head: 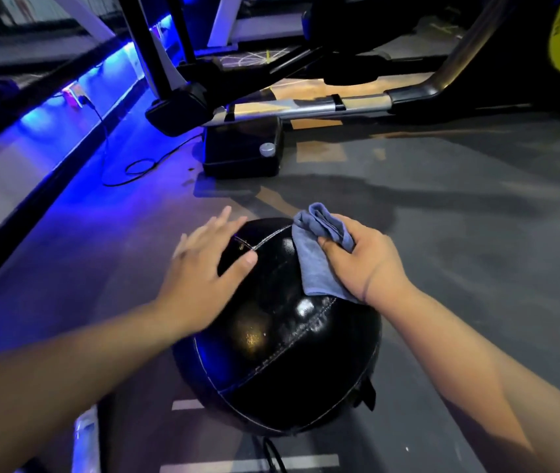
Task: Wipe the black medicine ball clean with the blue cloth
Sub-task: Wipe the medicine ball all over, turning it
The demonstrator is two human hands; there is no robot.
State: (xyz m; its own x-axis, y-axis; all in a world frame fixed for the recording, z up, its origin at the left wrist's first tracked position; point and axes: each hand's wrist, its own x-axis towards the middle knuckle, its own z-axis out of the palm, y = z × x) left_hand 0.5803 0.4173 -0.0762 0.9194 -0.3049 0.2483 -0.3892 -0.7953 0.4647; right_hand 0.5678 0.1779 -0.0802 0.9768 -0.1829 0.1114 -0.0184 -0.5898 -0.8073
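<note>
A shiny black medicine ball [271,356] with grey stitched seams sits on the dark floor in the lower middle of the head view. My left hand [200,264] lies flat on the ball's upper left side, fingers spread and straight, a little blurred. My right hand [364,257] grips a bunched blue cloth [316,247] and holds it against the ball's upper right side. Part of the cloth hangs down over the ball under my palm.
A gym machine's black base block [242,148] and its metal rail [306,107] stand just beyond the ball. A black cable [135,165] loops on the floor at the left by a blue-lit ledge [50,131]. Grey rubber floor [476,216] spreads to the right.
</note>
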